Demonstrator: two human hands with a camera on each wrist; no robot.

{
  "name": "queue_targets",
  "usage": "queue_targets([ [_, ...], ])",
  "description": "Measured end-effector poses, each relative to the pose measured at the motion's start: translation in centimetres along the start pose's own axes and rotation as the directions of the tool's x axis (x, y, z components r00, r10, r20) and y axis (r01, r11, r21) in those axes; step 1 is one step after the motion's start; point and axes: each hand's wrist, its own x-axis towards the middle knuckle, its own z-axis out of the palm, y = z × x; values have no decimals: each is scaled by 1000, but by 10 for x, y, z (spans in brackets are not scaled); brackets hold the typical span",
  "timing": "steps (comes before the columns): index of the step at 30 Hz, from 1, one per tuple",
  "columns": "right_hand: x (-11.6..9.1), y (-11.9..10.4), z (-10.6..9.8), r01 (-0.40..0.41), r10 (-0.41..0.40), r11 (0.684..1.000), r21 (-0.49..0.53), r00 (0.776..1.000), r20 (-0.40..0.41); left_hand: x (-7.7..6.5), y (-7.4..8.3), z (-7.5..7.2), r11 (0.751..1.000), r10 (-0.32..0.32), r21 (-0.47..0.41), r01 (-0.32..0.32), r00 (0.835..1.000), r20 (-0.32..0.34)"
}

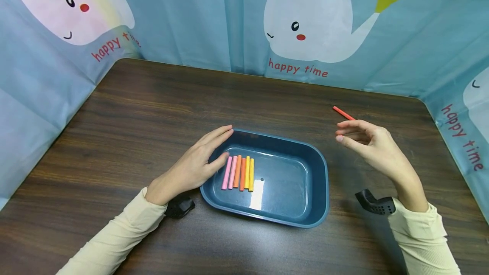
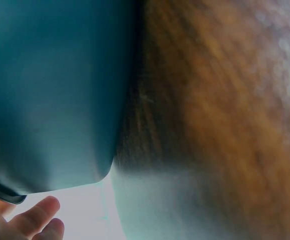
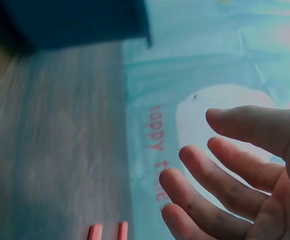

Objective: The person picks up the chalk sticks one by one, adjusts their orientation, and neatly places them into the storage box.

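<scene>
In the head view my left hand (image 1: 191,166) rests at the left rim of a blue plastic tray (image 1: 321,190), fingers extended along the edge and thumb over the inner side. Inside the tray, a row of coloured chalk sticks (image 1: 243,174) lies side by side: pink, orange and yellow. My right hand (image 1: 376,147) hovers to the right of the tray with loosely bent, parted fingers and nothing between them. Just beyond it, partly hidden by the fingers, a red chalk stick (image 1: 343,112) lies on the table. The right wrist view has two reddish sticks (image 3: 95,232) at its bottom edge.
A dark wooden table (image 1: 160,101) carries everything. Light blue curtains (image 1: 191,16) with whale prints hang along its back and sides. A black wrist device (image 1: 179,207) sits under the left cuff, another black device (image 1: 376,203) by the right cuff.
</scene>
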Motion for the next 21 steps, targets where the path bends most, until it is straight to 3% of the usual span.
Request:
queue_targets([
  [21, 14, 41, 1, 68, -54, 979, -192, 995, 79, 0, 0, 1, 1000, -16, -11, 16, 1000, 5],
])
